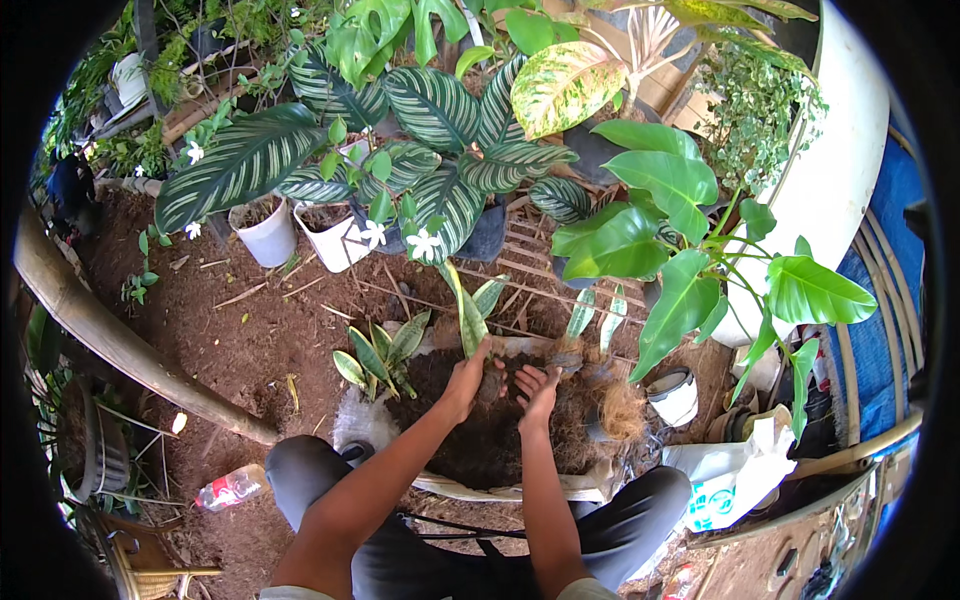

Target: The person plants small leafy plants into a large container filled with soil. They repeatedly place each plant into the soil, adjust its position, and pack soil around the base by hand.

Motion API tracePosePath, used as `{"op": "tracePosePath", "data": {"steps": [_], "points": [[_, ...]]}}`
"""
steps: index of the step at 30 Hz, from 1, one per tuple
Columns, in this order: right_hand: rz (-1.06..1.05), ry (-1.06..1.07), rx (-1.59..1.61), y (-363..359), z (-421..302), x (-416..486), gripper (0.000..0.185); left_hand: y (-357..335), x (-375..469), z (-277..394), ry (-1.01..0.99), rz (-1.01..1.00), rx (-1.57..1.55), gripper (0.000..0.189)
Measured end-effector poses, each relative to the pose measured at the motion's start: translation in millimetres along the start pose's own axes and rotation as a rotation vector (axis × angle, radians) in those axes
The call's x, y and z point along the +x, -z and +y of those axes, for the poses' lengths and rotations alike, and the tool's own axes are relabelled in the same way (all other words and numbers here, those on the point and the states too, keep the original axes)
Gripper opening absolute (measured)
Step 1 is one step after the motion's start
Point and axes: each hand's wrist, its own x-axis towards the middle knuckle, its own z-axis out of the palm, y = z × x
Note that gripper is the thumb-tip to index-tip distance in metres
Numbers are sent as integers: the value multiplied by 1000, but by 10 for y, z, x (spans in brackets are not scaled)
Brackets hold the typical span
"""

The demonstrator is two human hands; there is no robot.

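Note:
My left hand (466, 381) grips a snake plant (472, 322) near the base of its upright, yellow-edged leaves. A dark clump of soil and roots (491, 386) hangs below it. Palm up and fingers spread, my right hand (538, 386) is beside that clump; whether it touches is unclear. Under both hands lies a pale sack (510, 493) with dark soil mix (472, 450) on it. More variegated snake plants (382, 352) stand at its left edge, and small ones (581, 315) are beyond my right hand. Brown coconut fibre (621, 409) is heaped at the right.
Large striped-leaf plants (435, 109) and white pots (268, 236) stand ahead. A broad-leaved green plant (667, 225) leans in at the right, above a small white pot (673, 396) and a plastic bag (739, 476). A bamboo pole (127, 345) and a plastic bottle (231, 487) lie left.

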Motion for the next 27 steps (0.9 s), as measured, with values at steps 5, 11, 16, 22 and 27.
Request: {"op": "tracePosePath", "data": {"steps": [5, 11, 16, 22, 27], "points": [[191, -25, -538, 322, 867, 392, 39, -63, 19, 222, -130, 36, 20, 31], [61, 181, -1053, 474, 2027, 85, 74, -187, -91, 548, -238, 72, -99, 17], [50, 247, -1086, 246, 2400, -48, 83, -256, -212, 792, -213, 76, -326, 12], [5, 249, -1017, -8, 2421, 160, 88, -153, -226, 991, -219, -33, -416, 17], [-101, 365, -1102, 76, 2331, 165, 94, -188, -222, 943, -205, 9, -429, 17]]}}
